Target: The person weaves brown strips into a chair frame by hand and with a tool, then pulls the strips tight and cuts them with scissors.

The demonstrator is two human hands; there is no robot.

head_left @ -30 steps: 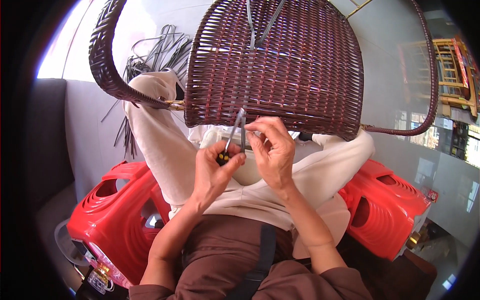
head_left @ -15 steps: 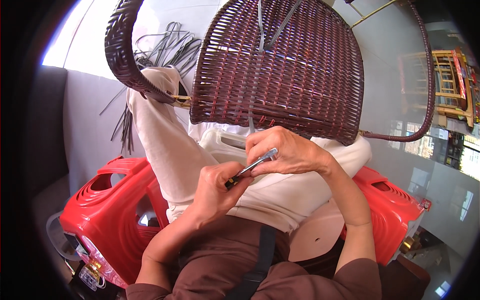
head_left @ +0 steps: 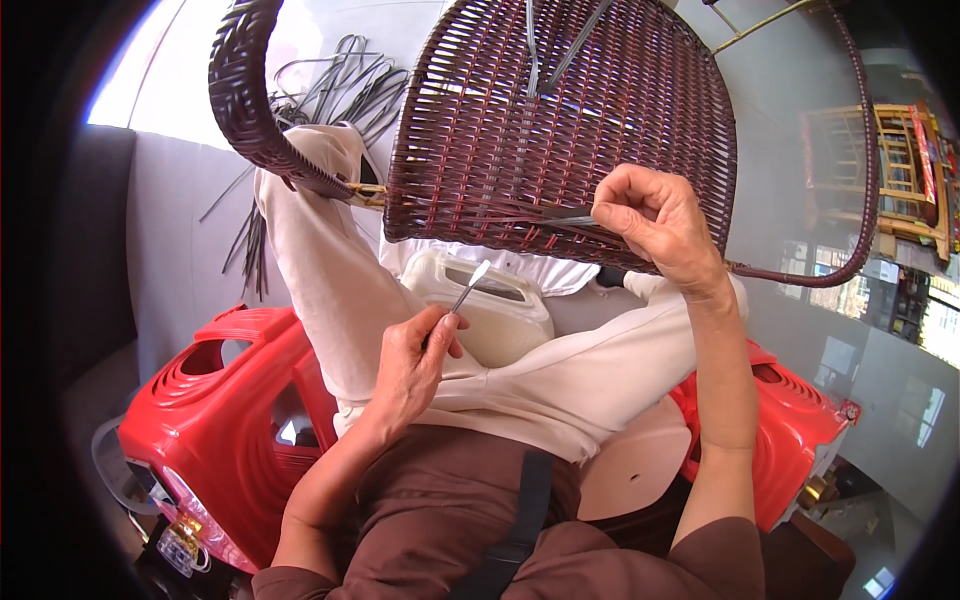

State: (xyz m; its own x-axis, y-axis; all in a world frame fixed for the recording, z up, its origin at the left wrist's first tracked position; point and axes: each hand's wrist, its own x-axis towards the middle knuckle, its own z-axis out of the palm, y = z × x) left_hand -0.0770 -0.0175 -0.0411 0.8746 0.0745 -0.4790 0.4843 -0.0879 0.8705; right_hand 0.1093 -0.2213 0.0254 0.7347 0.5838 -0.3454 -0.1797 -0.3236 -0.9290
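My left hand [head_left: 412, 366] is closed around a flat-tipped screwdriver [head_left: 467, 288], its metal shaft pointing up and away; the handle is hidden in my fist. My right hand [head_left: 662, 228] pinches the end of a grey plastic weaving strip [head_left: 568, 220], which runs leftward to the near edge of a dark brown wicker chair [head_left: 620, 110]. The woven panel rests over my knees. More grey strip [head_left: 532, 55] threads down through the weave, with two loose lengths at the far side.
The chair's curved, wrapped arms [head_left: 240, 85] stand out on both sides. A bundle of grey strips [head_left: 350, 85] lies on the floor at the far left. A whitish plastic jug [head_left: 510, 325] stands between my legs. Red plastic stools [head_left: 205, 425] flank me.
My hands have moved apart. The right has gone up and right to the chair's edge with the strip stretched from it; the left has dropped slightly, the screwdriver now pointing more upright.
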